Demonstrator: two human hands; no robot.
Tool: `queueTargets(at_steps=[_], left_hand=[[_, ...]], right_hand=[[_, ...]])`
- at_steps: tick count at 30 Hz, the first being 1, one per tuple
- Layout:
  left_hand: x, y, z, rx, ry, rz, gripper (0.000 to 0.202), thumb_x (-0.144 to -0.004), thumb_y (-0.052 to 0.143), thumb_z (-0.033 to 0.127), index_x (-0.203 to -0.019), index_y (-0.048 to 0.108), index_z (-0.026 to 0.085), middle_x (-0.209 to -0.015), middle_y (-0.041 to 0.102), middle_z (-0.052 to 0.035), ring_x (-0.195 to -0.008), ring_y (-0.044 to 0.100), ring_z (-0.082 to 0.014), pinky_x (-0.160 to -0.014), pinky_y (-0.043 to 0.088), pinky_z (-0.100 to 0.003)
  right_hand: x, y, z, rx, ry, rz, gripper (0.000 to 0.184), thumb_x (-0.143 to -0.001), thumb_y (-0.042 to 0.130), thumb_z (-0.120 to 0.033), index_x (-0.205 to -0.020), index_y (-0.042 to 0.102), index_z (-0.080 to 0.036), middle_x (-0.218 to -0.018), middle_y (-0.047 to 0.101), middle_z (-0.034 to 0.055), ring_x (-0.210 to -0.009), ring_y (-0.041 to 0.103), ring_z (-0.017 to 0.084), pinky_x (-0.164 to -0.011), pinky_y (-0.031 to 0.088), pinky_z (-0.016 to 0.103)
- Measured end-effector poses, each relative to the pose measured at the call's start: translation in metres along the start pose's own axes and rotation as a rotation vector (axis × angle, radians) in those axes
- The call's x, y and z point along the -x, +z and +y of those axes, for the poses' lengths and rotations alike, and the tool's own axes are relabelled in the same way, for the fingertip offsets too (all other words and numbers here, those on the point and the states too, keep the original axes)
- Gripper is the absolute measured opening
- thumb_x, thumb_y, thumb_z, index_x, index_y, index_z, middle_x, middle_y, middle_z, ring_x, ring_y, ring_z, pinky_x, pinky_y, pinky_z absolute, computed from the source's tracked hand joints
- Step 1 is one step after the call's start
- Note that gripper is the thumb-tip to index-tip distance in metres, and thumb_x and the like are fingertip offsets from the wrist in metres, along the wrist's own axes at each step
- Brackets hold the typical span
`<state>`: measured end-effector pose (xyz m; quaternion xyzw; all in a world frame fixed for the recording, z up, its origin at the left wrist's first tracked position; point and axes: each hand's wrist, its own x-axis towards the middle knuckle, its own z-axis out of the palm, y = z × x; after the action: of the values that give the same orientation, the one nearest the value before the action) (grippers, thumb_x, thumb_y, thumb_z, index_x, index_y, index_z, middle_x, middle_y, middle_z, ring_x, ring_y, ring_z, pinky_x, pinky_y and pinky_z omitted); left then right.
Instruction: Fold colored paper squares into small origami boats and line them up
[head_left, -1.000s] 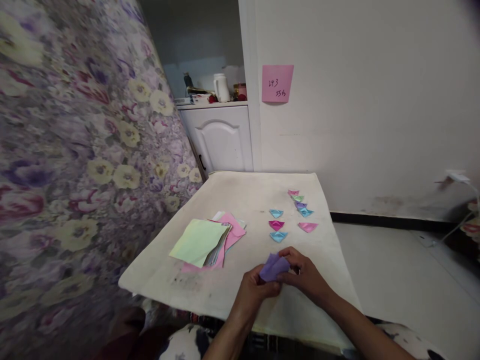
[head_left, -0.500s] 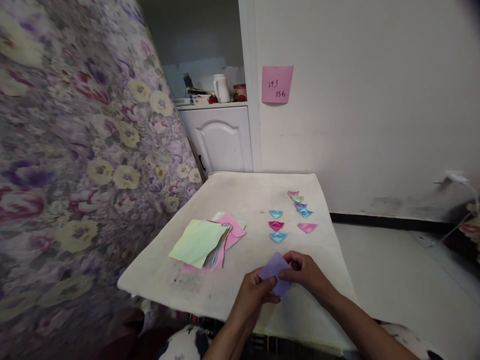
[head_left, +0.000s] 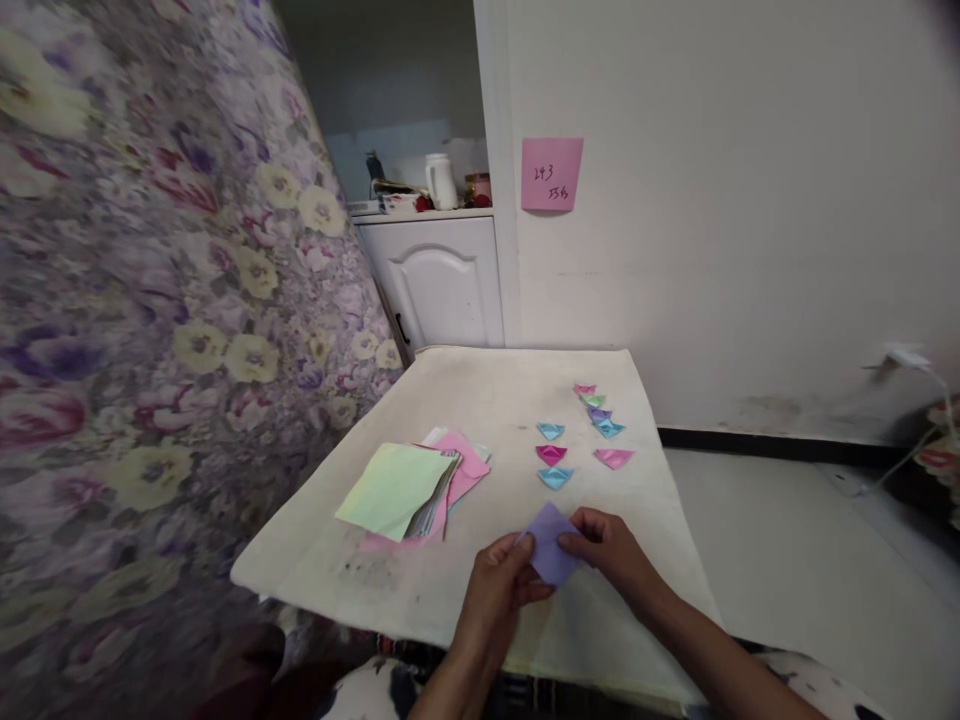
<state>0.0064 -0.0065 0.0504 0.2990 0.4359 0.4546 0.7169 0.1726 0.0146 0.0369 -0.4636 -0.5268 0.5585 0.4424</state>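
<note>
A small purple piece of paper (head_left: pixel 551 548), diamond-shaped as it faces me, is held above the near part of the table. My left hand (head_left: pixel 501 580) pinches its left corner, thumb on top and fingers beneath. On the opposite corner my right hand (head_left: pixel 604 550) is closed, thumb over the paper. Just beyond the hands lie folded paper boats: a blue boat (head_left: pixel 556 478), a magenta boat (head_left: pixel 551 455) and another blue boat (head_left: pixel 550 431). A pink boat (head_left: pixel 614 458) rests to their right, with several more boats (head_left: pixel 600 415) overlapping in a row behind it.
Left of the hands is a loose pile of coloured paper sheets (head_left: pixel 397 490) on the cream-covered table (head_left: pixel 480 390). A floral curtain (head_left: pixel 187 330) hangs along the left side. Behind stand a white cabinet (head_left: pixel 442 285) and a wall with a pink note (head_left: pixel 552 174).
My left thumb has shifted from the middle of the purple paper up toward its left corner. My right hand has stayed at the right corner. The boats and the pile lie unmoved.
</note>
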Motion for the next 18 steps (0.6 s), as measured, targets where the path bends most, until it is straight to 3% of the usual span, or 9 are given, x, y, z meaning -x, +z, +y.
queueTargets(at_steps=[7, 10, 18], left_hand=[[0.002, 0.006, -0.007, -0.008, 0.023, -0.020, 0.033, -0.070, 0.072, 0.036, -0.090, 0.068, 0.010, -0.070, 0.066, -0.0057, -0.058, 0.059, -0.0112, -0.046, 0.045, -0.018], [-0.002, 0.004, -0.014, -0.034, 0.022, 0.003, 0.027, -0.063, 0.077, 0.028, -0.079, 0.069, 0.009, -0.059, 0.063, -0.0027, -0.050, 0.055, -0.0097, -0.040, 0.039, -0.016], [-0.009, -0.003, -0.016, -0.039, 0.084, 0.045, 0.022, -0.064, 0.076, 0.026, -0.074, 0.069, 0.008, -0.057, 0.064, -0.0033, -0.046, 0.053, -0.0095, -0.041, 0.038, -0.018]], right_hand=[[0.001, 0.003, -0.004, -0.023, 0.003, 0.044, 0.025, -0.069, 0.068, -0.036, -0.063, 0.055, -0.016, -0.057, 0.053, -0.0034, -0.054, 0.047, 0.011, -0.053, 0.035, 0.023], [0.003, 0.004, -0.005, -0.029, 0.008, 0.041, 0.022, -0.069, 0.068, -0.034, -0.065, 0.057, -0.015, -0.059, 0.055, -0.0024, -0.056, 0.047, 0.011, -0.054, 0.036, 0.023], [0.005, 0.004, -0.003, -0.042, 0.062, 0.004, 0.024, -0.069, 0.066, -0.033, -0.061, 0.050, -0.017, -0.050, 0.041, -0.0075, -0.044, 0.033, 0.006, -0.044, 0.024, 0.021]])
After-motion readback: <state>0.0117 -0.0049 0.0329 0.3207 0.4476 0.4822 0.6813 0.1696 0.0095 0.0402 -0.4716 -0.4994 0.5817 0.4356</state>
